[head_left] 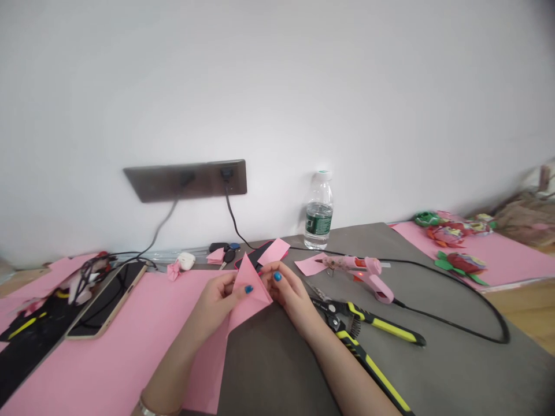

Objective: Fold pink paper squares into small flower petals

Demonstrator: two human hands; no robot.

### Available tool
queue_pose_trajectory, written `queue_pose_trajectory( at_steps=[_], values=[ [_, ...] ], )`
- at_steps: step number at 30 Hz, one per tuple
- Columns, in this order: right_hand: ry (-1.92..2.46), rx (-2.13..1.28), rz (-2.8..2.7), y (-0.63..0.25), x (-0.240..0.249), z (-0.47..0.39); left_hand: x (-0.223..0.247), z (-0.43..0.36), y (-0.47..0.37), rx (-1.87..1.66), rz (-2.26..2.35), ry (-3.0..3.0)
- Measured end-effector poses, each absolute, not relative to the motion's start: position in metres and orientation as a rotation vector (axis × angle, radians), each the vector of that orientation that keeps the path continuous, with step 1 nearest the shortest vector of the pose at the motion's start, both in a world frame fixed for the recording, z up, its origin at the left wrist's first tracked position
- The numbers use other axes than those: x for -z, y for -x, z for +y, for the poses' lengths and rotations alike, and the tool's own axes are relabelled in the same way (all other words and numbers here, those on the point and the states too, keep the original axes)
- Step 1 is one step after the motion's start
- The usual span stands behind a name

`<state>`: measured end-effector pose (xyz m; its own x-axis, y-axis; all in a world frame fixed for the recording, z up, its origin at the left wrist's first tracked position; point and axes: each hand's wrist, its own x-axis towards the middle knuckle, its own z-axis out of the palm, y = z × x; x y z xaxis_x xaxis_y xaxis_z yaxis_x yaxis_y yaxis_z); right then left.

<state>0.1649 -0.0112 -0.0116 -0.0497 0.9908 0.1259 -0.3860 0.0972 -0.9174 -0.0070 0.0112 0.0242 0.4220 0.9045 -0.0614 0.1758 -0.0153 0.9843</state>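
Both of my hands hold one folded piece of pink paper, which comes to a point at the top. My left hand pinches its left side, thumb lying across the front. At the right edge, my right hand grips the paper between thumb and fingers. The fingertips behind the paper are hidden. A large pink sheet lies under my left forearm. Close to my right hand rest wire strippers with black and yellow handles, and beyond them a pink glue gun.
A water bottle stands by the wall. A phone lies at left. Pink paper scraps are scattered about. The glue gun's black cord loops to the right. Paper flowers lie far right. A socket panel is on the wall.
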Motion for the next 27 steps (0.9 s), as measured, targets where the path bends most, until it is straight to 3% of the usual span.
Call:
queue_pose_trajectory(
  at_steps=[10, 27],
  values=[
    [0.933, -1.204, -1.039, -0.158, 0.011, -0.009, -0.008, 0.004, -0.012, -1.152, 1.187, -1.349],
    [0.976, -1.045, -1.091, -0.164, 0.006, -0.012, 0.001, -0.005, -0.022, -1.109, 1.208, -1.268]
  ],
)
